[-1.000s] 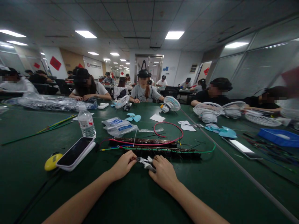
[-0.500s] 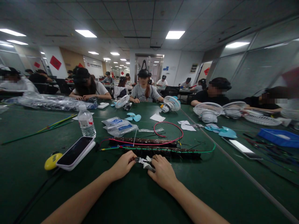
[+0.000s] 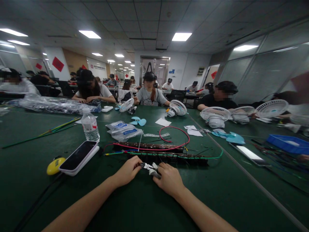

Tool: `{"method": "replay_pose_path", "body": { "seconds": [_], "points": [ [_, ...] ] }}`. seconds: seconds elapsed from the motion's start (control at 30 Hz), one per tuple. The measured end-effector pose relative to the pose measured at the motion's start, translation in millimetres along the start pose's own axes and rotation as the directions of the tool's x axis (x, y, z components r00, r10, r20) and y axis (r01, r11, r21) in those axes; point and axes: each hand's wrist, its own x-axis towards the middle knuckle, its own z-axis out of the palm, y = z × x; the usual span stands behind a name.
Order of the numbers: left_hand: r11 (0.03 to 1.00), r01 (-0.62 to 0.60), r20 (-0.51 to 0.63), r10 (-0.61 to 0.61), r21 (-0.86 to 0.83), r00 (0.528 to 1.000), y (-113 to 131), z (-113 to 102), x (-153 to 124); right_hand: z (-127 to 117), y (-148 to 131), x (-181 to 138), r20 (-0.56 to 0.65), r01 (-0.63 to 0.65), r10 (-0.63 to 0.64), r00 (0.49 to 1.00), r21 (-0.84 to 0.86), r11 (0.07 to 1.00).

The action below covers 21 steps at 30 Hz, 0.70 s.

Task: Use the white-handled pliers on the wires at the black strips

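Observation:
My right hand (image 3: 170, 179) is wrapped round the white and grey handles of a pair of pliers (image 3: 146, 166), whose metal jaws point left. My left hand (image 3: 127, 170) is closed in a pinch at the tip of the jaws; what its fingers hold is hidden or too small to make out. Just beyond both hands lie two long dark strips with copper-coloured lengths (image 3: 166, 155), side by side. A green wire (image 3: 218, 156) runs along the nearer strip, and a red wire (image 3: 189, 138) loops over the farther one. A white cable tie (image 3: 140, 142) stands up between them.
To the left are a phone (image 3: 78, 156), a yellow round object (image 3: 55, 166) and a water bottle (image 3: 89, 125). Plastic bags (image 3: 124, 131) lie beyond the strips. Fan parts (image 3: 215, 116), another phone (image 3: 249, 154) and a blue tray (image 3: 289, 144) are at right. Co-workers sit around the table.
My hands and the pliers have shifted only slightly, and the jaws show more clearly. At far right, a white fan guard has been tilted up by a co-worker.

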Motion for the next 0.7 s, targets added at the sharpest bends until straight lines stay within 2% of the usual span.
{"method": "replay_pose_path", "body": {
  "seconds": [0.43,0.7],
  "points": [
    [1.000,0.002,0.007,-0.002,0.019,1.000,3.3,-2.3,-1.4,4.1,5.1,1.1,-0.103,0.072,-0.063,0.993,0.084,0.994],
    [1.000,0.007,0.014,-0.007,0.009,1.000,2.5,-2.0,-1.3,4.6,4.4,2.0,-0.049,0.029,-0.025,0.998,0.084,0.996]
  ]
}}
